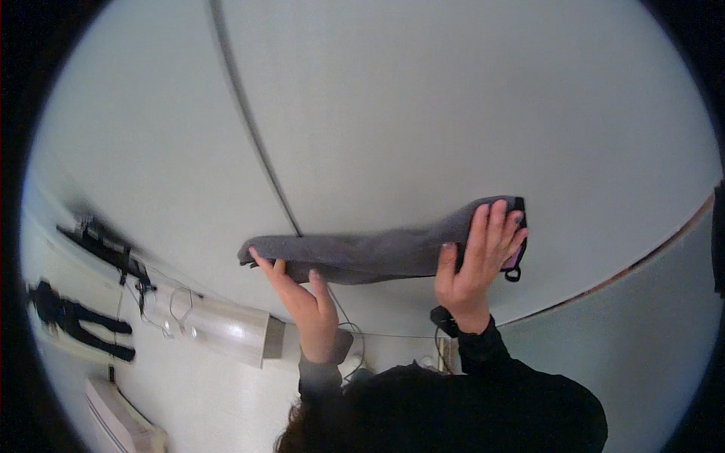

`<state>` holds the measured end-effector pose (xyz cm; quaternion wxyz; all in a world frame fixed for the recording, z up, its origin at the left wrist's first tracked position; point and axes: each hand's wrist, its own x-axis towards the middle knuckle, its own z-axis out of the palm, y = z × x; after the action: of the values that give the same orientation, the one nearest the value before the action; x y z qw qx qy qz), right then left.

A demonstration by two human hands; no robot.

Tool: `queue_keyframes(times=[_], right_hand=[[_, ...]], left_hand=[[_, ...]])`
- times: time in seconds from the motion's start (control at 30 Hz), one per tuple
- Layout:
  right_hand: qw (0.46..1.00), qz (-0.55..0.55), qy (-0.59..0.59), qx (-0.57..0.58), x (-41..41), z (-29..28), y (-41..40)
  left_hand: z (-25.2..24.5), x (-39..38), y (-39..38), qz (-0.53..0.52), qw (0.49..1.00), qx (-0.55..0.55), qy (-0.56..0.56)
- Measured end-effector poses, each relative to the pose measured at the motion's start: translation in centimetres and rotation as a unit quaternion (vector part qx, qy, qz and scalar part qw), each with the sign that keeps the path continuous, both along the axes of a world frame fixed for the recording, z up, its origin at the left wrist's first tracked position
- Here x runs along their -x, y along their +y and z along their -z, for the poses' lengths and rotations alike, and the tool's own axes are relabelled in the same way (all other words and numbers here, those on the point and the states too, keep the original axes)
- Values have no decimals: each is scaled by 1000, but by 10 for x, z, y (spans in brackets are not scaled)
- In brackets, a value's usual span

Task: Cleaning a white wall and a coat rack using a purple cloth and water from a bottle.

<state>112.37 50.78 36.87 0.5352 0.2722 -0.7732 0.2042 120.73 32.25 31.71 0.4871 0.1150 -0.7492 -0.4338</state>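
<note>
A long folded piece of grey fabric (368,255) lies across the white tabletop (453,113). It has dark trim at its right end, with a small black loop (512,275) and a bit of purple showing. My left hand (311,308) touches the left end from the near side, its index finger stretched along the fabric and its thumb apart at the near edge. Laid flat on the right end is my right hand (473,272), fingers spread over the cloth. Dark bands circle both wrists.
A dark seam (249,113) crosses the tabletop and meets the fabric. The table's curved edge (623,269) runs along the right. Black equipment (107,249) with cables sits at the far left edge. Beyond are a white cabinet (221,323) and a standing person (73,317).
</note>
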Motion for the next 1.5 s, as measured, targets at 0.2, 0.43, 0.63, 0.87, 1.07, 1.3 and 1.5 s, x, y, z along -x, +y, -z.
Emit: queue_keyframes(times=[0.2, 0.43, 0.63, 0.87, 1.07, 1.3, 1.5], right_hand=[[994, 56, -12, 94, 17, 30, 26], [956, 142, -120, 229, 20, 128, 108], [933, 134, -184, 278, 17, 176, 146], [951, 99, -87, 280, 38, 145, 129], [969, 73, -51, 228, 37, 85, 68], [994, 15, -13, 108, 19, 52, -33], [999, 12, -21, 36, 9, 76, -98]], left_hand=[[12, 25, 4, 5, 977, 214, -26], [90, 43, 76, 100, 931, 335, -108], [101, 58, 121, 156, 893, 414, -87], [83, 65, 105, 54, 918, 391, -34], [60, 58, 44, -67, 940, 333, -15], [22, 41, -57, -163, 931, 326, -3], [45, 39, -107, -163, 930, 328, -36]])
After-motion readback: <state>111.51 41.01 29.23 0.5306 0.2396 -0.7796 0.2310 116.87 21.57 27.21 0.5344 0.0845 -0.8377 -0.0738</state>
